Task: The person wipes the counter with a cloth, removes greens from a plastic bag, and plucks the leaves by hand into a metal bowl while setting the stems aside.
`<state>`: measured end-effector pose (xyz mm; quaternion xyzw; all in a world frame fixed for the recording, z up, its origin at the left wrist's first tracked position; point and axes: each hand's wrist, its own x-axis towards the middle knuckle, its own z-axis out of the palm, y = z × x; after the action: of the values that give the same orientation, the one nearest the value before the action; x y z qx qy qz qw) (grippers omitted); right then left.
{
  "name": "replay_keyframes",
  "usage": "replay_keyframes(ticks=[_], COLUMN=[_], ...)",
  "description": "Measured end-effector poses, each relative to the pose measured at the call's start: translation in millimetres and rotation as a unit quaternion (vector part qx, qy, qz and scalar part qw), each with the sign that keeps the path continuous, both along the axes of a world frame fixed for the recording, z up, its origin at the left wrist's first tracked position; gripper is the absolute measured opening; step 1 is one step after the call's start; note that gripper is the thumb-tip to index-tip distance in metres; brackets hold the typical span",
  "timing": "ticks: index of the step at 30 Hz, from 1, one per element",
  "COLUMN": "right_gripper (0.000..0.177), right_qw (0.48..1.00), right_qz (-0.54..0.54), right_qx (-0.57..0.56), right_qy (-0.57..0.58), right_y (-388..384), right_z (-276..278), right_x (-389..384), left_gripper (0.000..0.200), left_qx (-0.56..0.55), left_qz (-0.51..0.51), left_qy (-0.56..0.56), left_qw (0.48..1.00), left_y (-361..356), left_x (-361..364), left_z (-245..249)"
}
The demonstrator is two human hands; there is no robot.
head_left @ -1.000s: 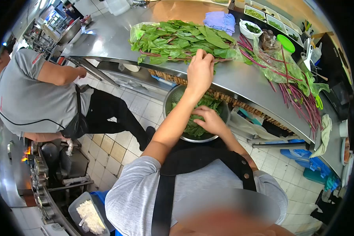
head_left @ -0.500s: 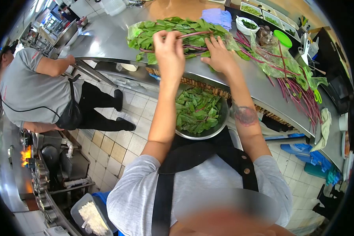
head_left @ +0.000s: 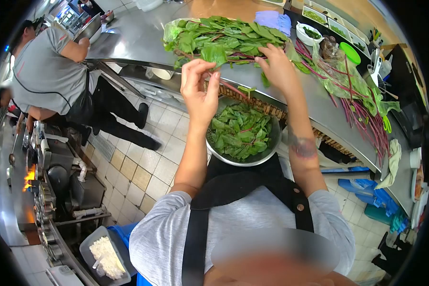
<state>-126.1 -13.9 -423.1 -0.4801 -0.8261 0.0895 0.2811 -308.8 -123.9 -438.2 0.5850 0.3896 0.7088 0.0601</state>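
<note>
My left hand [head_left: 199, 88] is closed round a leafy stem [head_left: 231, 88], whose reddish stalk slants down toward the bowl rim; a leaf shows above the fingers. My right hand [head_left: 277, 66] has its fingers at the near right edge of a pile of leafy greens [head_left: 233, 35] on the steel counter; whether it grips a leaf is not clear. Below, a metal bowl [head_left: 252, 163] in front of my body holds loose green leaves [head_left: 240, 131]. Bare reddish stems [head_left: 364, 126] lie on the counter at the right.
A person in grey [head_left: 45, 71] stands at the left beside a stove with a flame [head_left: 30, 177]. A blue cloth [head_left: 273, 21], a white bowl [head_left: 309, 33] and a green lid [head_left: 350, 53] are at the back. A tub of white food [head_left: 107, 257] sits lower left.
My left hand has come down off the pile toward the bowl with the stem. My right hand has lifted slightly and its fingers have curled. Another person now shows at the far left.
</note>
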Motion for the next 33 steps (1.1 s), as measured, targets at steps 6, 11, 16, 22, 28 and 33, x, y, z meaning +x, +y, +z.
replay_keyframes(ticks=[6, 11, 16, 22, 28, 33], right_gripper=[0.022, 0.014, 0.013, 0.016, 0.023, 0.018], right_qw=[0.942, 0.962, 0.969, 0.933, 0.883, 0.776], right_qz=[0.267, 0.204, 0.224, 0.15, 0.188, 0.194], right_qx=[-0.065, 0.009, -0.044, -0.123, -0.221, -0.439], right_qy=[0.192, 0.182, 0.094, 0.303, 0.37, 0.409], right_y=[-90, -127, -154, -121, -93, -84], right_z=[-17, -74, -99, -79, -73, -89], right_x=[-9, -24, -20, -26, -56, -58], left_gripper=[0.051, 0.05, 0.049, 0.046, 0.04, 0.03], left_qx=[0.003, -0.07, -0.083, -0.189, -0.223, -0.206], left_qz=[-0.103, -0.087, -0.019, -0.193, -0.262, -0.268], left_qy=[-0.192, -0.494, -0.572, -0.434, -0.432, -0.472], left_qw=[0.976, 0.863, 0.816, 0.859, 0.833, 0.814], left_y=[-3, -2, 1, -25, -40, -45], left_x=[8, -9, -41, -39, 12, 3], left_z=[-20, -77, -115, -70, -82, -78])
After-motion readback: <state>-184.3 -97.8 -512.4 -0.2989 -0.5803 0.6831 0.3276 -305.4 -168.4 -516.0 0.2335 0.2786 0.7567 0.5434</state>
